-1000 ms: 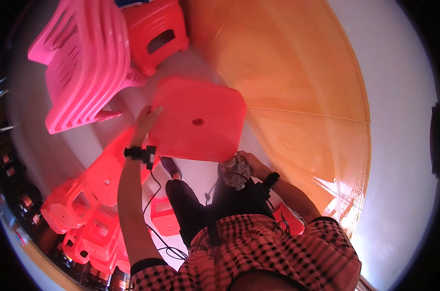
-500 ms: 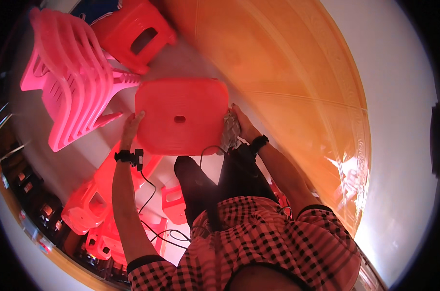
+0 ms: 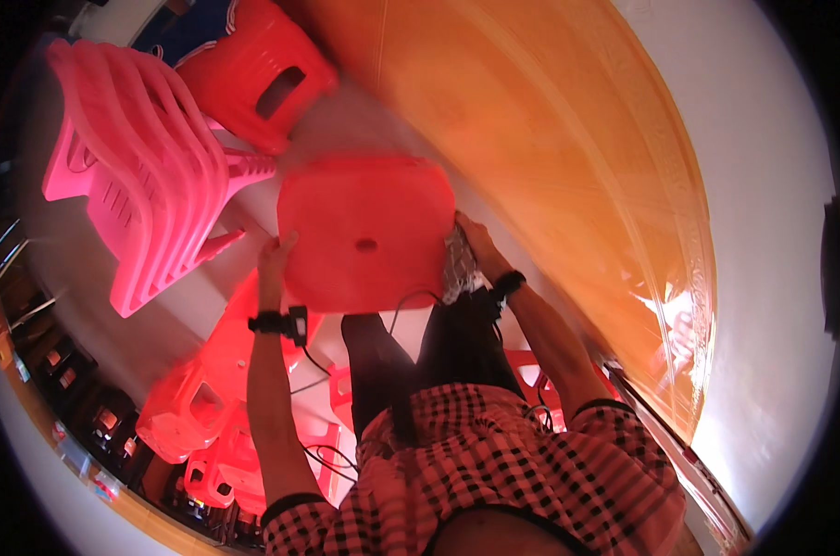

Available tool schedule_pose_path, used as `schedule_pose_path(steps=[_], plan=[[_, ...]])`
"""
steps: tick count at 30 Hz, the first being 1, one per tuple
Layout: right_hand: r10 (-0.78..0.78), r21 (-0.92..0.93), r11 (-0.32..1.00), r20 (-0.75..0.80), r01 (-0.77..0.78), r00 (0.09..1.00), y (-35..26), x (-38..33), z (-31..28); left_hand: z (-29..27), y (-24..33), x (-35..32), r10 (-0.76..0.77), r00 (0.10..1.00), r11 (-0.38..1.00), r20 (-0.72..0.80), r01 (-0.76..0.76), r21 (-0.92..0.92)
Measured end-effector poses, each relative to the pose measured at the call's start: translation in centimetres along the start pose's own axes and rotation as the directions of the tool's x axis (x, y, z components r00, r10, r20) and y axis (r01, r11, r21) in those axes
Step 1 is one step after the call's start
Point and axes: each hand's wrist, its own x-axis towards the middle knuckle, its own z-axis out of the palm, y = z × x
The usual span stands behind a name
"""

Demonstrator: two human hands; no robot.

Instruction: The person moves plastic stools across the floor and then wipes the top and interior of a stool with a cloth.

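Note:
A red plastic stool (image 3: pixel 369 204) with a small oval hole in its seat is in front of me, its seat facing up. My left hand (image 3: pixel 274 264) is closed on the stool's left edge, the thumb lying on the rim. At the opposite edge, my right hand (image 3: pixel 478 246) grips the stool too. A crumpled greyish cloth (image 3: pixel 459 264) hangs under the right hand against the stool's side. The stool hides most of the fingers, and its legs are out of sight below the seat.
Pink plastic chairs (image 3: pixel 142 176) stand stacked at the left. Another red stool (image 3: pixel 263 79) is behind them. More red stools (image 3: pixel 193 408) crowd the lower left. A large orange-brown wooden panel (image 3: pixel 550 157) runs along the right. Black cables hang from my wrist straps.
In the picture, the stool and both hands have shifted slightly right and down. The surroundings have moved a little as well, and my grip looks the same.

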Motion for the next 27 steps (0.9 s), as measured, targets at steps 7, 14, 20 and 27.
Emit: schedule_pose_path(steps=[7, 14, 20, 27], plan=[[-0.019, 0.034, 0.999, -0.034, 0.020, 0.999, 2.3, -0.3, -1.1, -0.1, 0.4, -0.8, -0.077, 0.996, 0.995, 0.035, 0.075, 0.068], [0.006, -0.018, 1.000, -0.120, -0.008, 0.993, 2.5, -0.6, 0.0, -1.0, 0.3, -1.8, -0.101, 0.995, 0.992, 0.013, 0.100, 0.083], [-0.206, 0.133, 0.970, -0.007, 0.205, 0.979, 3.3, -1.4, -0.3, -2.2, 3.4, -4.2, -0.046, 0.999, 0.997, -0.011, 0.047, 0.058], [-0.058, 0.178, 0.982, 0.016, 0.054, 0.998, -0.8, -4.4, 0.6, -1.8, 5.9, -4.3, -0.059, 0.998, 0.976, 0.034, 0.051, 0.210]])
